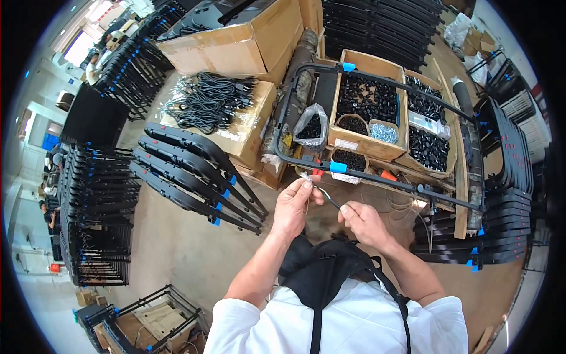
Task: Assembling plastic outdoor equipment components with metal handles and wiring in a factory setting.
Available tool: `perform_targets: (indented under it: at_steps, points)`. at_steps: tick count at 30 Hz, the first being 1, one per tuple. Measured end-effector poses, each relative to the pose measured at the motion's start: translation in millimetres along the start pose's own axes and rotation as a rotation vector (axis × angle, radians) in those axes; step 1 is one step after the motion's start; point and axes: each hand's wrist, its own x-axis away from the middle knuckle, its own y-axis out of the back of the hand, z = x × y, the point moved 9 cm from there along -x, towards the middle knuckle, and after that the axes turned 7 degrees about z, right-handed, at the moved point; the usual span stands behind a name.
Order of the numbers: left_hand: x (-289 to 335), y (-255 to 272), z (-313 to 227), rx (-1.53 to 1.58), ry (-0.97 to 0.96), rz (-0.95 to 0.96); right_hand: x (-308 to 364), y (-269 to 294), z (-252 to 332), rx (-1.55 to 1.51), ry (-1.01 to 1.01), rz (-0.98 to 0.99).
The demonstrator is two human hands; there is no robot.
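My left hand (292, 206) pinches a small whitish connector end between thumb and fingers. From it a dark cable (326, 197) runs to my right hand (361, 222), whose closed fingers grip it. Both hands are in front of my body, just short of the near bar of a black tubular frame (377, 178). That frame lies across the bench over parts boxes and has blue tape (338, 168) on its bars. A bit of red (317, 172) shows behind my left fingertips; I cannot make out what it is.
Beyond my hands, a cardboard box (344, 143) holds black plastic parts and a tub of silvery screws (384, 133). Coiled black cables (209, 103) lie on a carton at left. Several black frames (183, 159) lean below it; more frames (501, 227) are stacked at right.
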Motion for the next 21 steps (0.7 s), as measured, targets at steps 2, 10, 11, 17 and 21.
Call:
perform_targets:
  at_steps: [2, 10, 11, 17, 21]
  points:
    - [-4, 9, 5, 0.204, 0.06, 0.094, -9, -10, -7, -0.045, -0.028, 0.023]
    - [-9, 54, 1, 0.171, 0.118, 0.207, -35, -75, -36, -0.876, -0.344, 0.344]
    - [-10, 62, 2, 0.073, 0.129, 0.198, -39, -81, -39, -0.88, -0.357, 0.342]
    - [-8, 77, 22, 0.596, 0.387, 0.322, -63, -109, -59, -0.843, -0.297, 0.518]
    - [-12, 84, 17, 0.487, 0.373, 0.24, -73, -116, -72, -1.088, -0.322, 0.471]
